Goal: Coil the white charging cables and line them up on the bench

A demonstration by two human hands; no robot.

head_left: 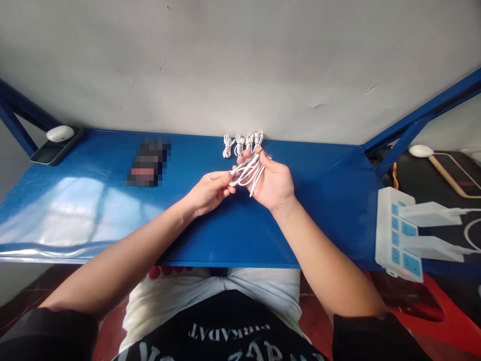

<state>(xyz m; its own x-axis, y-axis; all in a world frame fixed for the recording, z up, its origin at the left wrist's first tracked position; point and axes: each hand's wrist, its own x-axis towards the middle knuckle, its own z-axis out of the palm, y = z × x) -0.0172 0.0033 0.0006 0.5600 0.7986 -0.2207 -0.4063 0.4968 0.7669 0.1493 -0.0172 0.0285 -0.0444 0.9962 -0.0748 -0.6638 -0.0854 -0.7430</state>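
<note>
A loosely looped white cable [246, 173] is held between both hands above the blue table. My left hand [213, 192] pinches the loops at their left end between thumb and fingers. My right hand [276, 185] grips the other end, palm turned up, and a small plug [269, 157] sticks out by its thumb. Just beyond the hands, against the wall, several tied bundles of white cable [227, 146] lie in a row. The fingers of my right hand partly cover the lower ends of some bundles.
A pixelated dark object [148, 163] lies left on the blue table [323, 220]. At the far left, a white mouse [60, 134] rests on a dark tray [52, 155]. A white power strip [400, 235] with plugged-in chargers stands at the right edge. A grey wall [240, 65] closes the back.
</note>
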